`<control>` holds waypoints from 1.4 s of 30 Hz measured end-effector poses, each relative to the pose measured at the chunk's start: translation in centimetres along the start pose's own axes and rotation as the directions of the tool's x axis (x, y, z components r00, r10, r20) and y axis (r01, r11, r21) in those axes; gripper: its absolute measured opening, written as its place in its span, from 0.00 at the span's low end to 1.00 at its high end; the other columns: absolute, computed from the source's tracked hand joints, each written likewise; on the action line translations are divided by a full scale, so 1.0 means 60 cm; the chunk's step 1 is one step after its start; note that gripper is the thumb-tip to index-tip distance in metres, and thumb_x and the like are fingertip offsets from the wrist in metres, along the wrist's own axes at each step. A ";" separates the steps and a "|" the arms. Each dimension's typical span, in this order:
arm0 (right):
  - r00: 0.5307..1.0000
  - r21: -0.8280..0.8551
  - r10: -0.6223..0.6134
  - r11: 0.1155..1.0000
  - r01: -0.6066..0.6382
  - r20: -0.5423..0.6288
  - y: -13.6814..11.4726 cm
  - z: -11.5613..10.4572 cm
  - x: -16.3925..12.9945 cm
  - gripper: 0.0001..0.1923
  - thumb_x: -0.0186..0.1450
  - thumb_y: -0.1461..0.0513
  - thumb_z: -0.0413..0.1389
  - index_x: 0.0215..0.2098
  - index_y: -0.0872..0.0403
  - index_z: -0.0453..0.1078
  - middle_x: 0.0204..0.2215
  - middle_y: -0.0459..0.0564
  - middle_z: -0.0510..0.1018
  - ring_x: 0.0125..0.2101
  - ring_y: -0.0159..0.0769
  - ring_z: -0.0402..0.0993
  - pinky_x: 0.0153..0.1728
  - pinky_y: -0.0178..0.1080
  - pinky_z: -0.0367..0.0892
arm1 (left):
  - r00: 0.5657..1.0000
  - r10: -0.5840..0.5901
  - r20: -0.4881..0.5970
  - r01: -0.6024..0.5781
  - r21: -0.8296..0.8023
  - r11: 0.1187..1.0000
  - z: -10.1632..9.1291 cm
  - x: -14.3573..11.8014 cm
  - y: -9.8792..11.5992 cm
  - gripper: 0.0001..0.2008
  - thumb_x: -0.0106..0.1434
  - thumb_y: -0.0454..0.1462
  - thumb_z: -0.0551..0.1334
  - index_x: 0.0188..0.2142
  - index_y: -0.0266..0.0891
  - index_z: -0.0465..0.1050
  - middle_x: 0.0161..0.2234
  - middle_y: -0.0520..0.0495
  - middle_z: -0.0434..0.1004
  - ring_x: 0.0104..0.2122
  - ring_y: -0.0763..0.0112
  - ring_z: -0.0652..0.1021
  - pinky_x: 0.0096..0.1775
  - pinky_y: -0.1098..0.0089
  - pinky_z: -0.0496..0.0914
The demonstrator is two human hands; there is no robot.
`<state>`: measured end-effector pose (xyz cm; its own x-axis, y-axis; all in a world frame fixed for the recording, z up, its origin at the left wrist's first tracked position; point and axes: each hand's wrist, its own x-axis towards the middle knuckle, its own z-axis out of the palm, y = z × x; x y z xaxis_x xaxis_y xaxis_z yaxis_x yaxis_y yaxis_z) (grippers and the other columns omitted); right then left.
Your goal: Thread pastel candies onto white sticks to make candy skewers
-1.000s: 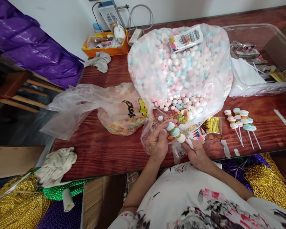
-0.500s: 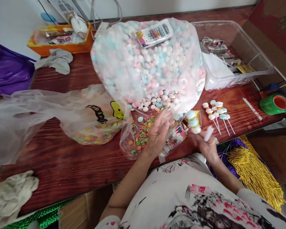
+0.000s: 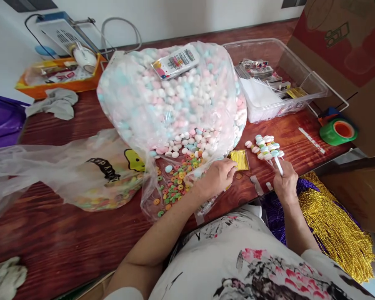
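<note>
Head view shows the right hand [image 3: 286, 185] pinched on the white stick of a pastel candy skewer [image 3: 270, 155], its candy end lying among the other finished skewers [image 3: 258, 146] on the red-brown wooden table [image 3: 81, 233] just beyond the fingers. Well apart to its left, the left hand [image 3: 217, 177] closes loosely on the rim of the big clear plastic bag of pink, blue and white candies [image 3: 175, 96], beside a bundle of gold twist ties [image 3: 240, 159]. Small coloured ring candies [image 3: 175, 183] lie left of that hand.
</note>
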<state>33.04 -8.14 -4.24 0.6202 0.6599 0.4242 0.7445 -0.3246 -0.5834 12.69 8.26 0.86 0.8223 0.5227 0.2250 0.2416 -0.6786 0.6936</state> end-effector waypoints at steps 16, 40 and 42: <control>0.934 0.010 -0.017 1.000 0.014 0.357 -0.106 0.105 0.069 0.30 0.65 0.58 0.56 0.63 0.62 0.65 0.50 0.66 0.79 0.49 0.55 0.76 0.51 0.50 0.69 | 1.000 0.006 -0.003 -0.006 0.069 0.998 0.004 -0.029 -0.025 0.10 0.66 0.29 0.56 0.39 0.39 0.76 0.40 0.42 0.79 0.41 0.63 0.78 0.45 0.65 0.72; 0.964 0.600 0.193 0.755 -0.265 0.182 -0.044 0.108 0.096 0.05 0.56 0.61 0.61 0.25 0.54 0.72 0.21 0.43 0.72 0.25 0.32 0.66 0.31 0.38 0.66 | 0.990 -0.055 0.126 0.032 0.174 0.984 0.014 -0.028 -0.040 0.09 0.64 0.29 0.55 0.35 0.38 0.75 0.41 0.42 0.77 0.40 0.63 0.77 0.43 0.65 0.71; 0.958 0.629 0.223 0.723 -0.286 0.180 -0.045 0.111 0.094 0.06 0.56 0.60 0.62 0.25 0.54 0.72 0.22 0.43 0.72 0.25 0.32 0.66 0.30 0.37 0.65 | 0.990 -0.058 0.128 0.034 0.185 0.982 0.017 -0.028 -0.042 0.09 0.64 0.29 0.56 0.35 0.38 0.75 0.41 0.42 0.78 0.40 0.63 0.77 0.44 0.64 0.71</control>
<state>32.87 0.97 -4.87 0.7154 0.6820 0.1519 0.2056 0.0023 -0.9786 11.21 8.56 -1.95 0.8659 0.4911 0.0951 0.3603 -0.7441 0.5625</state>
